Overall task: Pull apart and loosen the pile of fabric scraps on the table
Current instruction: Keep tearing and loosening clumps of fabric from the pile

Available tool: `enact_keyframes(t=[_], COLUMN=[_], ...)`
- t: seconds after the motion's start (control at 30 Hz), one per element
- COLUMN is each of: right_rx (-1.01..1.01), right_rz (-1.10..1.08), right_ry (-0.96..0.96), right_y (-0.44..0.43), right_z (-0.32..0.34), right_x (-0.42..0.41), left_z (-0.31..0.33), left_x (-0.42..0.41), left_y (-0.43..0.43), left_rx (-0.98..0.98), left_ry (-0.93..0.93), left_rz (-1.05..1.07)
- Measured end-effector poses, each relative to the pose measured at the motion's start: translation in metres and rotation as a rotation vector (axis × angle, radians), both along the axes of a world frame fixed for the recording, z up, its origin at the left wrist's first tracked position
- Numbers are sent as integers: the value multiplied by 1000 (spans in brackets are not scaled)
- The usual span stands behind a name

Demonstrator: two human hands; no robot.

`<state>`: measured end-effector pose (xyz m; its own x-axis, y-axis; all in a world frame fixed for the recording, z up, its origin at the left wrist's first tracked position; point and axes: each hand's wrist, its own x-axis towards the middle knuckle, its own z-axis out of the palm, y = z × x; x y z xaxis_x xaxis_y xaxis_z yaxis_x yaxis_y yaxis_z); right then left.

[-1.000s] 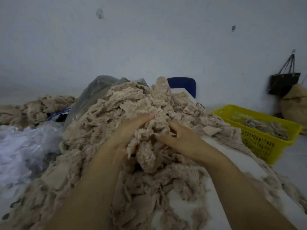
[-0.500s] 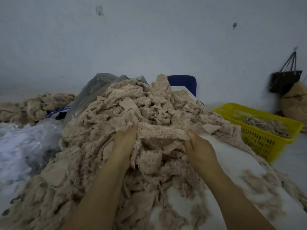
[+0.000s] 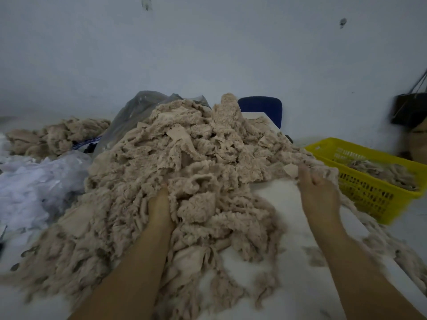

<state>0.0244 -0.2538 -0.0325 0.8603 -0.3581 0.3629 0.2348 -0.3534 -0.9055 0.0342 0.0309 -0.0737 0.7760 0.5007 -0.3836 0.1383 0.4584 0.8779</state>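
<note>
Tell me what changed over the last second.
The right hand, beside the left hand at the pile's middle a second ago, swung right toward the basket and now grips scraps at the pile's edge. The left hand stayed dug into the middle, fingers hidden. Basket and white bag lie as before.

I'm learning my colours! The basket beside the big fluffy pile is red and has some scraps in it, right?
Not red. The head view shows the basket is yellow. It does hold some scraps and sit beside the pile.
</note>
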Motion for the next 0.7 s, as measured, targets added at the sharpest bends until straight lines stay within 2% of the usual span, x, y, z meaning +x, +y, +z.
enact_keyframes(t=[0.03,0.1,0.2,0.27,0.43,0.53,0.6,0.7], right_rx=[25,-159,-617,-765,-674,-791,-817,-675], right_rz=[-36,51,430,602,657,702,642,534], right_ry=[-8,-1,129,149,85,144,110,14], right_y=[-9,-14,20,47,91,101,96,82], right_z=[3,8,16,14,9,-1,-4,3], right_x=[2,7,7,10,5,-2,-5,-5], left_z=[0,5,7,7,7,10,12,12], left_x=[-1,-3,-5,-7,-12,-17,-19,-19], left_y=[2,1,-3,-2,0,-4,-7,-7], left_rx=[34,122,194,197,158,135,54,-147], left_ry=[19,74,90,78,33,11,-58,-188], left_rz=[13,22,1,-22,-102,-126,-157,-253])
